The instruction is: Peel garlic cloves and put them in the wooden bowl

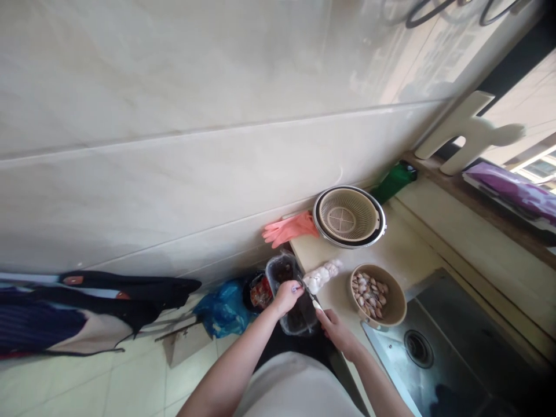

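Knife [311,296] gripped in right hand [336,330], blade tip at left hand [286,295], over clear container [292,301]

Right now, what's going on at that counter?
A person stands at the counter edge beside the sink. The right hand grips a knife, its blade reaching toward the left hand, which pinches something small, likely a garlic clove, over a clear plastic container. More garlic lies on the counter, next to a tan bowl holding peeled pieces. A colander and pink rubber gloves sit near the wall.
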`<state>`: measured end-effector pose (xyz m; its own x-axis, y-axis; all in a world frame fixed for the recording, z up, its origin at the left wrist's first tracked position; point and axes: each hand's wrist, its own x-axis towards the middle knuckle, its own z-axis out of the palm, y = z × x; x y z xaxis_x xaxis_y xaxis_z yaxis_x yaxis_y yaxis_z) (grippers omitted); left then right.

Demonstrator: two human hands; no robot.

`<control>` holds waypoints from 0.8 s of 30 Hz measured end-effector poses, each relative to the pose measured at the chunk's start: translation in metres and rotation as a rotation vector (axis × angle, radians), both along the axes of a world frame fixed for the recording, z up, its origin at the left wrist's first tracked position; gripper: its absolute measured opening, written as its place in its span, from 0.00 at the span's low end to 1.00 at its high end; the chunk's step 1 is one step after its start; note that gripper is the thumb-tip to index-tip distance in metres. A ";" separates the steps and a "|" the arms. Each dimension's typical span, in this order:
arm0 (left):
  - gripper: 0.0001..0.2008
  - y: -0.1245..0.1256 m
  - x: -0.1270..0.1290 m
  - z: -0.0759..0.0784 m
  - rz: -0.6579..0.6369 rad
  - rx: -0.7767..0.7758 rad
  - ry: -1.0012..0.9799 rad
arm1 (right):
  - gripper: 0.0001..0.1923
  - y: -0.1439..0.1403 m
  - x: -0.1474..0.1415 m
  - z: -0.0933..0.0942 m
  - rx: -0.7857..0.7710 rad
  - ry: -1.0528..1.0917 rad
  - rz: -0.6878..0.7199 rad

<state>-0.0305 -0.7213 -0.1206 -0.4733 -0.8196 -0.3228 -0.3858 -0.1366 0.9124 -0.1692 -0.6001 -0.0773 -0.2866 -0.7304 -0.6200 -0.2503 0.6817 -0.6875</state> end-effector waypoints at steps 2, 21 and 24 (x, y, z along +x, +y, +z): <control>0.08 -0.001 0.004 -0.001 0.000 -0.014 -0.004 | 0.24 -0.001 0.003 -0.003 0.000 0.030 0.015; 0.06 -0.013 0.014 0.001 -0.086 -0.141 -0.108 | 0.29 -0.007 0.027 0.016 0.156 -0.304 -0.167; 0.06 -0.014 0.015 0.003 -0.108 -0.147 -0.122 | 0.28 -0.006 0.026 0.016 0.160 -0.328 -0.180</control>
